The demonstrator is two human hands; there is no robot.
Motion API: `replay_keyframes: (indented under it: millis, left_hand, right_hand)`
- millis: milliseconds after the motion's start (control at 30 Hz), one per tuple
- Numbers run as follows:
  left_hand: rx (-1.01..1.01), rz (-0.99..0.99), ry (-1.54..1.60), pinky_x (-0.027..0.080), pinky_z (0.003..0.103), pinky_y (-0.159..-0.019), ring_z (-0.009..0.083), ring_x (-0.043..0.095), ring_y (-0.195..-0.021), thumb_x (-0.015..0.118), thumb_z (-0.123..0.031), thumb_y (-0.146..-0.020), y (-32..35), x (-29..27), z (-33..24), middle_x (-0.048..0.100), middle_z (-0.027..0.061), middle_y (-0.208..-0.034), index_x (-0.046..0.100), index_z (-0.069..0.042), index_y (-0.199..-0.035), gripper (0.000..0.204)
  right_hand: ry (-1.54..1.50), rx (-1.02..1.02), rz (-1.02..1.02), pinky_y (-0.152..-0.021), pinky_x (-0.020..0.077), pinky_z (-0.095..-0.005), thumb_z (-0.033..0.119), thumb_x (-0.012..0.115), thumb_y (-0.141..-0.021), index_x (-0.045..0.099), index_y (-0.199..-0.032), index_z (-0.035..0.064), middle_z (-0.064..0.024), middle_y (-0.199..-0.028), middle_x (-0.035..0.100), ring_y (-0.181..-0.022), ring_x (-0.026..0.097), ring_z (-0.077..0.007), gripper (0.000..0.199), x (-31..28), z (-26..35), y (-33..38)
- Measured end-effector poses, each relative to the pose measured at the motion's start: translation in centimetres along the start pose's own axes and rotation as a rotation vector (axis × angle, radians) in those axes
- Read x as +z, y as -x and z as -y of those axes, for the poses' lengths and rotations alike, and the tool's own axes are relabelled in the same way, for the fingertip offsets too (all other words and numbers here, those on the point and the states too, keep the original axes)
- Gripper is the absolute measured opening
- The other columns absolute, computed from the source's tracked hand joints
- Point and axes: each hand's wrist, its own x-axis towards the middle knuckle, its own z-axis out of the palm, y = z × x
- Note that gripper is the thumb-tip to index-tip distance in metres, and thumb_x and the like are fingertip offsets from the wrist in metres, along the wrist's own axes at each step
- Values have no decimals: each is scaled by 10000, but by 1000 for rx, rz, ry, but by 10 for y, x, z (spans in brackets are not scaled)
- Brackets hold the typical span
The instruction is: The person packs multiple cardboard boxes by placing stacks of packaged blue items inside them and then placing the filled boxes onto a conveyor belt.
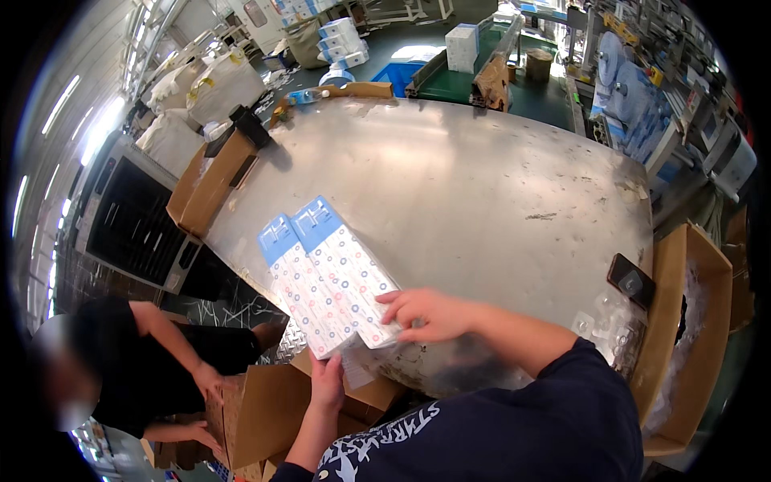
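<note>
Two long white packages with blue ends and a pattern of small rings lie side by side at the left front of a metal table. The left package (299, 301) reaches over the table's near edge, and my left hand (327, 387) grips its near end from below. Against the near end of the right package (345, 281) rests my right hand (430, 315), with fingers spread and slightly bent. Just under my left hand stands an open cardboard box (275, 406); my arm hides part of its inside.
A co-worker's hands (210, 384) touch cardboard at the lower left. The metal table (482, 201) carries a phone (631, 281) near a long cardboard tray (668, 321) at right. Another cardboard tray (210, 186) and a black cylinder (250, 126) sit at left. Beyond runs a green conveyor (450, 85).
</note>
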Motion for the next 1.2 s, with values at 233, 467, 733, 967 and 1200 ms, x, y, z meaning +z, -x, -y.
replay_keyframes:
  millis: [233,467,733,967,1200]
  left_hand:
    - [-41,-10,-9,357,396,-1044,240,352,-1336,472,-64,-902,15,9,-20,297,84,-1489,74,-166,-1513,736]
    - [-118,15,-82,228,409,-1119,304,209,-1416,489,-18,-903,41,-2,-17,151,140,-1551,33,-78,-1507,759]
    - [-123,37,-207,333,406,-1063,300,303,-1376,518,-28,-911,57,-34,-16,276,146,-1509,213,-67,-1481,648]
    - [-96,89,-282,369,409,-1034,267,339,-1354,515,-51,-924,35,-34,-23,306,113,-1499,219,-79,-1482,633]
    - [-58,34,-87,367,383,-1037,238,391,-1309,515,-106,-925,-14,-20,-55,320,119,-1479,167,-58,-1489,665]
  right_hand:
    - [323,433,-582,-883,464,-371,212,682,-777,658,-993,76,-126,-1035,655,-985,601,-304,257,-79,-61,-61]
    - [993,439,-560,-1062,345,-422,183,695,-745,492,-1291,88,-129,-1379,444,-1291,382,-311,590,-125,-126,-146]
    - [1143,704,-478,-1008,377,-514,129,565,-821,494,-1258,87,-118,-1420,382,-1376,274,-302,444,-145,-139,-177]
    - [1327,321,-507,-876,490,-410,118,564,-809,604,-999,58,-133,-1123,501,-1131,476,-305,203,-130,-167,-138]
    - [1226,454,-441,-925,455,-406,124,569,-797,682,-789,44,-129,-1102,524,-1096,495,-314,138,-146,-142,-143]
